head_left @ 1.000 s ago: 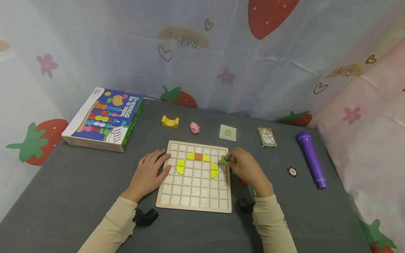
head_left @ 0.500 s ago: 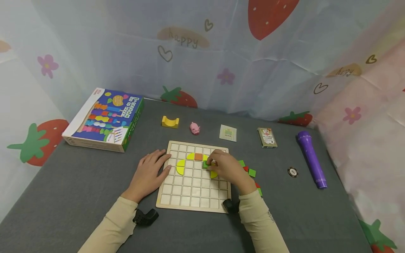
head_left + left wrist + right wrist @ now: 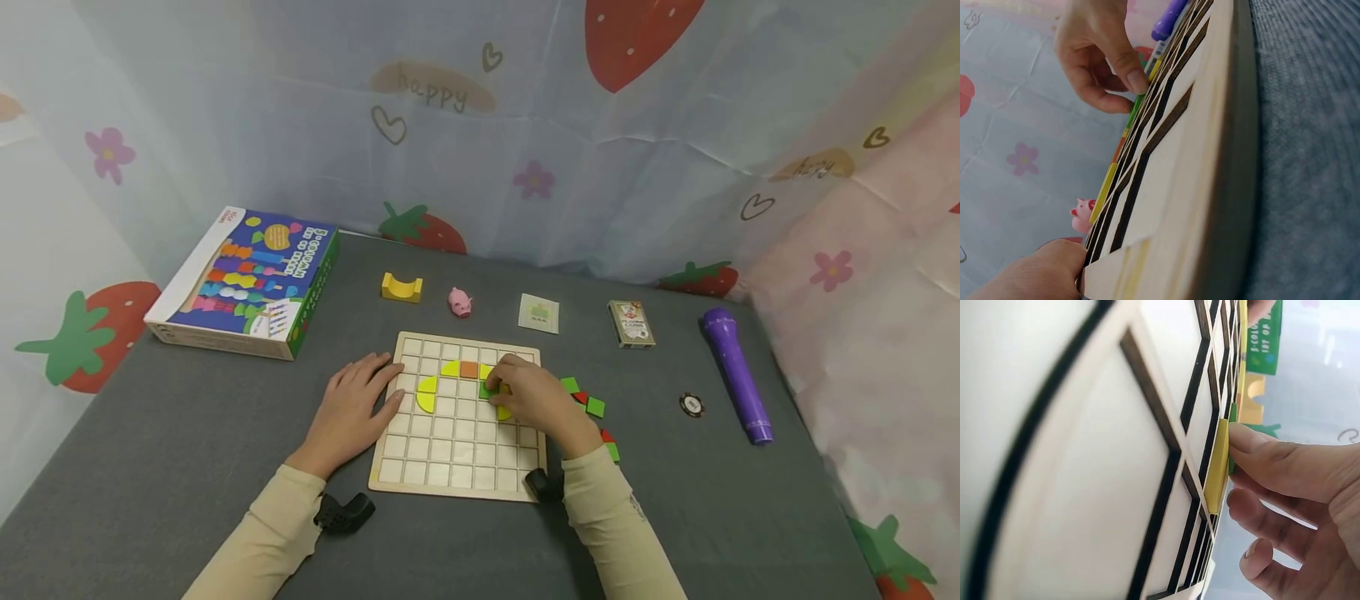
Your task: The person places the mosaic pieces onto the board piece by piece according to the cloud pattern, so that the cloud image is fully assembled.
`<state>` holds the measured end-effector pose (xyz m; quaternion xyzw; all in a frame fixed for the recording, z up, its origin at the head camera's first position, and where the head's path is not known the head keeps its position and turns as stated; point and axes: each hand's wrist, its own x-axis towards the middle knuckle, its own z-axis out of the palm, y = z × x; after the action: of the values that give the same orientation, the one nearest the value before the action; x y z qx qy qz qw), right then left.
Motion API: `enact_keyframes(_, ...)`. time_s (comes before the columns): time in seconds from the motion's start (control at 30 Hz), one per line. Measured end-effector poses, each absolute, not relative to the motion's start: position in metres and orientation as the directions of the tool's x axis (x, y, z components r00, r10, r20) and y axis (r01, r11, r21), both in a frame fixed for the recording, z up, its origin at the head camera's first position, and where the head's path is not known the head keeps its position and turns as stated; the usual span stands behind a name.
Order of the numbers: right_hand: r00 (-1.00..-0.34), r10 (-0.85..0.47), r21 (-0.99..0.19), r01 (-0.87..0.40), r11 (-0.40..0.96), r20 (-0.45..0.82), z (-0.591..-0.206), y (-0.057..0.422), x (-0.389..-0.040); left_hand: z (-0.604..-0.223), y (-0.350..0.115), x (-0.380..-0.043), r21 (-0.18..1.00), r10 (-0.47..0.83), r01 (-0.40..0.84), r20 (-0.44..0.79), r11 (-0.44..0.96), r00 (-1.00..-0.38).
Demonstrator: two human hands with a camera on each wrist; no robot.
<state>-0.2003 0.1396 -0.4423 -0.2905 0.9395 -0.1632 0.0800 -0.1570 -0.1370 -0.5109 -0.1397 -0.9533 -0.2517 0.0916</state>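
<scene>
R hand (image 3: pixel 536 400) pinches green sq. (image 3: pixel 486 390) right of ctr. in far half of grid board (image 3: pixel 438 474); L hand (image 3: pixel 348 414), fingers out, touches left edge.
R-wrist view: loosely bent lower fingers (image 3: pixel 1257 557), hidden from head cam.

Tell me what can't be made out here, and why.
Head: part of the board, behind the right hand.
Head: print on the chip, too small.
Left wrist: the left hand, cut off by the edge.
Right wrist: the green piece, partly behind the right hand and yellow piece.

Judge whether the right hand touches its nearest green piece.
Touching: the right wrist view shows the right hand with its thumb against the green piece, covering part.
</scene>
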Motion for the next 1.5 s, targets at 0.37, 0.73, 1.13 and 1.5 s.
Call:
enact_keyframes(0.37,-0.817,-0.574,-0.328,-0.527,0.784,-0.058,-0.432,0.143,-0.198,-0.51,-0.136,-0.157,0.452,0.223,0.313,0.242,0.836,-0.944)
enact_keyframes(0.73,-0.914,-0.389,-0.344,-0.331,0.879,-0.115,-0.405,0.222,-0.193,-0.512,-0.135,-0.158,0.447,0.224,0.31,0.236,0.839,-0.946)
enact_keyframes(1.13,-0.915,-0.357,-0.331,-0.283,0.9,-0.188,-0.431,0.267,-0.19,-0.511,-0.136,-0.157,0.443,0.218,0.306,0.239,0.843,-0.946)
enact_keyframes(1.5,-0.925,-0.349,-0.32,-0.288,0.903,-0.151,-0.44,0.271,-0.189,-0.51,-0.136,-0.156,0.446,0.214,0.301,0.234,0.843,-0.948)
